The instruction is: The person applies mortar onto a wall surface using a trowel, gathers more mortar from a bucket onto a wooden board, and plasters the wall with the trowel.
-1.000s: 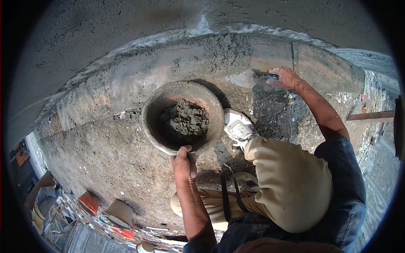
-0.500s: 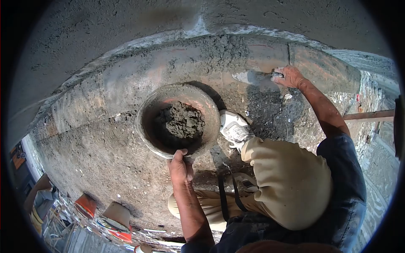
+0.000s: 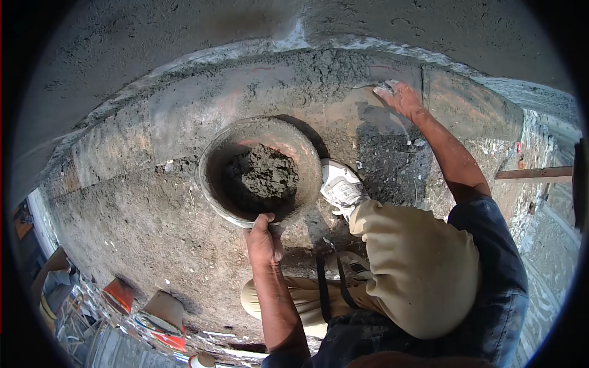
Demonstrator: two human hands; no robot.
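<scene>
your right hand (image 3: 402, 99) sits higher than a moment ago, closed round the trowel (image 3: 363, 86), edge-on beside the rough mortar (image 3: 328, 72); keep that blade low, pressure even, while your left hand (image 3: 264, 243) grips the bucket (image 3: 311, 165), steady beside your white shoe (image 3: 343, 189).

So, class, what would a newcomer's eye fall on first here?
Probably the round bucket near the centre, holding lumpy grey mix, its rim gripped by the left hand. Then the right hand at upper right, beside a rough grey patch, and the white shoe just right of the bucket.
</scene>
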